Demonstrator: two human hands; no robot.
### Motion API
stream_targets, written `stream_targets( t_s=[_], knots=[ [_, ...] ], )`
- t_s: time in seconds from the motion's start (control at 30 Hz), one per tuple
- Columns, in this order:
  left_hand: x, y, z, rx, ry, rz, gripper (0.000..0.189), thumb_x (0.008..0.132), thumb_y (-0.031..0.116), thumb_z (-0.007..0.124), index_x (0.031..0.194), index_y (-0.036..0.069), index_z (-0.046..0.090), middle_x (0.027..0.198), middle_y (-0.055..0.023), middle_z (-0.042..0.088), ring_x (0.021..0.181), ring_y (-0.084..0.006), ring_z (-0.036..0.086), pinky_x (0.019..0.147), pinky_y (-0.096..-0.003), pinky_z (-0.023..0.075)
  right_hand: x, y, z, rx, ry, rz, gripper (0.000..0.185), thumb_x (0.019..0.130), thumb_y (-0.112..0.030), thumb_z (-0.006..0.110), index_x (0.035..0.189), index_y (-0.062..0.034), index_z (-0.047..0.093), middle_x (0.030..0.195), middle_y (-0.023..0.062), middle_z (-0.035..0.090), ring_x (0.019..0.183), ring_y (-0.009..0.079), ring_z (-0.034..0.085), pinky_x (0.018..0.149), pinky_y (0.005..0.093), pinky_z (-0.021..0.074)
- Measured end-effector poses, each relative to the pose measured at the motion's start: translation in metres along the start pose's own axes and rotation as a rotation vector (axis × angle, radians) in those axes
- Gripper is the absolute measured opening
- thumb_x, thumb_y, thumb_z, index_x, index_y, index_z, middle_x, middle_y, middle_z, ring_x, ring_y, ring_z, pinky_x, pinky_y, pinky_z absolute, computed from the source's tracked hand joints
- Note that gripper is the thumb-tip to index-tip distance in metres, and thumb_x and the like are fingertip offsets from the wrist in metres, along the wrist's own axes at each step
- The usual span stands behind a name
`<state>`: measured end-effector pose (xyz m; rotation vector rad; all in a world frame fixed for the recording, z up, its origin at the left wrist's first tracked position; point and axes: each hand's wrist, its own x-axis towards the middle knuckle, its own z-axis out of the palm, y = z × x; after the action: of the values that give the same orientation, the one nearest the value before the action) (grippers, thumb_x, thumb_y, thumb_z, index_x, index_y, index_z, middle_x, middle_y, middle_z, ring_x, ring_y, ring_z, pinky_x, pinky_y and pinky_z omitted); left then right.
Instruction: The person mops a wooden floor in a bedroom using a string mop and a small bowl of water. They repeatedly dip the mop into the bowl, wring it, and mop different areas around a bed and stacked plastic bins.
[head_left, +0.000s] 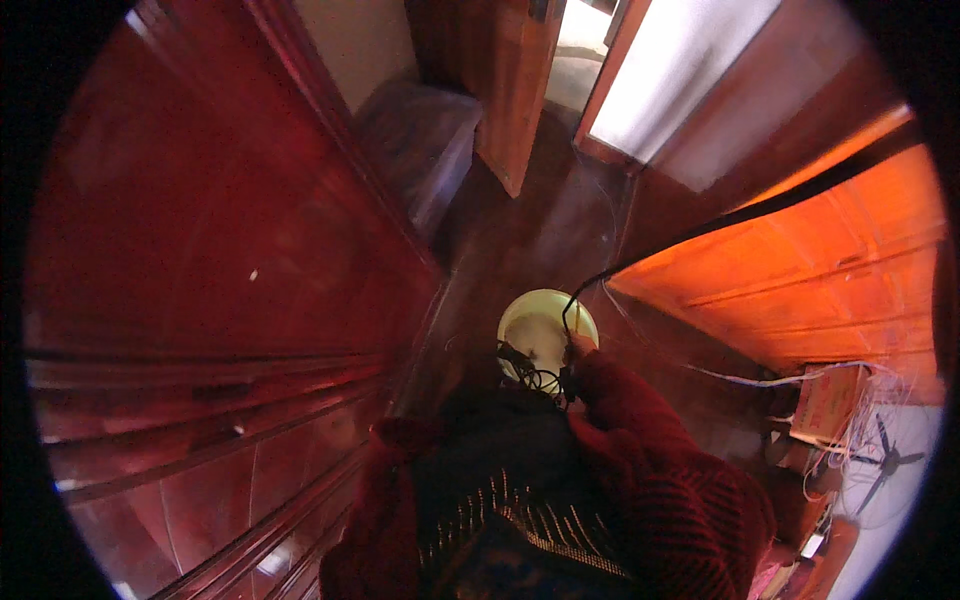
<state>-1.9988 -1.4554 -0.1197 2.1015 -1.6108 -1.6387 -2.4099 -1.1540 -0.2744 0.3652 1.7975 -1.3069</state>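
Observation:
My right hand (582, 344), at the end of a dark red knitted sleeve, is over the right rim of a pale yellow bucket (512, 309). Its fingers appear closed on a black cable (568, 306), which rises from the hand and runs off to the upper right. Dark looped cords (534, 373) hang across the near side of the bucket, in front of my dark clothing. Something pale fills the bucket's inside, too blurred to name. My left hand is out of sight; only its red sleeve (386, 480) shows beside my body.
Dark red glossy panelling (225, 225) stands close on the left. An orange wooden panel (810, 255) is on the right, above a cardboard box (825, 405), tangled wires (855, 442) and a dark fan-like blade piece (889, 459). Ahead, a wooden door (517, 97) stands ajar beside a boxy object (420, 135).

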Motion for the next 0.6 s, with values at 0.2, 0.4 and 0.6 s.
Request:
stream_targets(
  t_s=[0.2, 0.4, 0.6],
  knots=[
    [0.017, 0.043, 0.030, 0.004, 0.063, -0.044, 0.011, 0.077, 0.009, 0.067, 0.078, 0.002, 0.058, 0.068, -0.0057, 0.060, 0.057, -0.0133, 0.056, 0.050, -0.0304, 0.0454, 0.073, -0.087, -0.019, 0.076, -0.021, -0.042, 0.036, 0.081, -0.039, 0.066, 0.084, -0.0032, 0.060, 0.062, 0.0081, 0.050, 0.053, 0.0242, 0.049, 0.046, 0.0380, 0.0390],
    [0.085, 0.162, 0.097, 0.046, 0.038, 0.010, 0.011, 0.077, 0.009, 0.066, 0.078, 0.002, 0.058, 0.069, -0.0060, 0.060, 0.057, -0.0135, 0.056, 0.050, -0.0306, 0.0454, 0.140, -0.185, -0.048, -0.015, 0.108, 0.024, 0.043, 0.080, -0.047, 0.063, 0.083, -0.0037, 0.062, 0.060, 0.0071, 0.048, 0.050, 0.0206, 0.047, 0.045, 0.0354, 0.0359],
    [0.119, 0.257, 0.113, 0.130, 0.062, 0.107, 0.010, 0.077, 0.009, 0.066, 0.078, 0.002, 0.058, 0.069, -0.0063, 0.060, 0.058, -0.0137, 0.056, 0.051, -0.0308, 0.0455, 0.182, -0.305, -0.077, 0.066, 0.283, 0.067, 0.046, 0.082, -0.050, 0.061, 0.071, -0.0055, 0.053, 0.054, 0.0078, 0.046, 0.043, 0.0211, 0.047, 0.039, 0.0368, 0.0394]
  ],
)
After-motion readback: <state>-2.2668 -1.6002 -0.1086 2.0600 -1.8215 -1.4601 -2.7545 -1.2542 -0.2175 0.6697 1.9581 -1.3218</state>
